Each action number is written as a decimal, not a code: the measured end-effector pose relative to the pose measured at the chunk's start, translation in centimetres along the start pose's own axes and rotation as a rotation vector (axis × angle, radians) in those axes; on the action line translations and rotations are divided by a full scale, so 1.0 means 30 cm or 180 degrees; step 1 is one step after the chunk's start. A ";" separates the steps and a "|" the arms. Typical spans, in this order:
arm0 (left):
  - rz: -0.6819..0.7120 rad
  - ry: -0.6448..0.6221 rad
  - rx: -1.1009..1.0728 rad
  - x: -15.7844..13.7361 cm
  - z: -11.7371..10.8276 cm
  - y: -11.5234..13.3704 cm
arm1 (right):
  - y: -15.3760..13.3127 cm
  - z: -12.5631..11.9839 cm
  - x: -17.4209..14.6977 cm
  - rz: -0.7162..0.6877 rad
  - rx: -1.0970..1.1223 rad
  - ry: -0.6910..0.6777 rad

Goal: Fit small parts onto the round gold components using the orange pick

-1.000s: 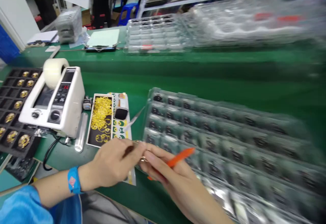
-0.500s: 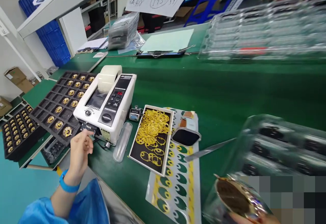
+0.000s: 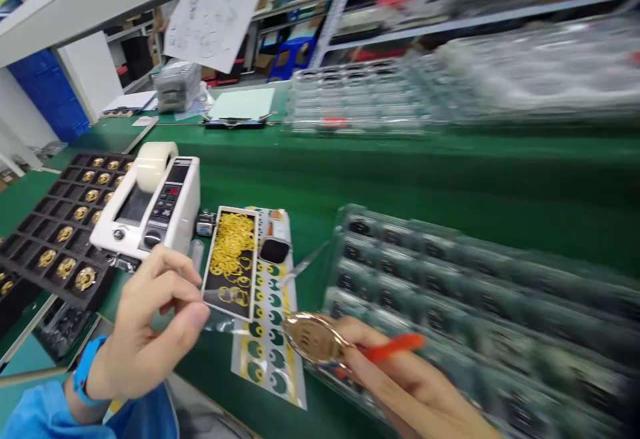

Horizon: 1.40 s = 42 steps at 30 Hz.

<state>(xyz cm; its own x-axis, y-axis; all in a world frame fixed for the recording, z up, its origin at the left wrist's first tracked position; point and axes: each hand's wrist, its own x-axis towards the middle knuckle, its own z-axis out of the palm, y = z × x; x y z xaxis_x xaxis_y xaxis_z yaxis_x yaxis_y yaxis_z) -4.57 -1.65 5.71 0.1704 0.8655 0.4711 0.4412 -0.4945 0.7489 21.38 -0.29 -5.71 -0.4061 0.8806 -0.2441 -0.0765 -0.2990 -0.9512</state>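
Observation:
My left hand [image 3: 157, 312] is in front of the white tape dispenser [image 3: 173, 206], thumb and forefinger pinched on a short clear strip of tape [image 3: 225, 322] that points right. My right hand [image 3: 400, 379] grips a shiny rose-gold oval part [image 3: 315, 339] with a brownish face, tilted toward me. An orange-red piece [image 3: 395, 347], blurred, sticks out between its fingers; its kind is unclear. Below the oval part's left side lies a sheet of yellow and green cut shapes [image 3: 273, 359]. Behind the left fingertips stands a shallow tray [image 3: 256, 259] of yellow rings.
A clear blister tray [image 3: 430, 279] with dark parts spreads across the right. At left, a black foam tray [image 3: 30, 246] holds gold round parts. Tweezers [image 3: 305, 264] and a small counter [image 3: 205, 222] lie on the green bench. A clipboard [image 3: 240, 106] and stacked clear trays [image 3: 540, 79] stand behind.
My left hand has come away from the dispenser's front and moved right, with the tape strip in its fingers. My right hand has brought the oval part further into view. The camera has turned right.

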 end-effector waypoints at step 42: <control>-0.0579 -0.1012 0.0141 0.037 0.281 -0.123 | -0.111 0.056 0.008 -0.0519 -0.0505 0.0265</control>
<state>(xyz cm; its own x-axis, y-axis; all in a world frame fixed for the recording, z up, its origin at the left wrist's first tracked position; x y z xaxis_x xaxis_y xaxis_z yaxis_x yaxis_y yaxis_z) 1.43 1.80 -0.47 0.3480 0.9240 0.1583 0.5261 -0.3322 0.7828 20.01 0.30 -2.30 -0.3232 0.9417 -0.0934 0.0120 -0.0946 -0.9954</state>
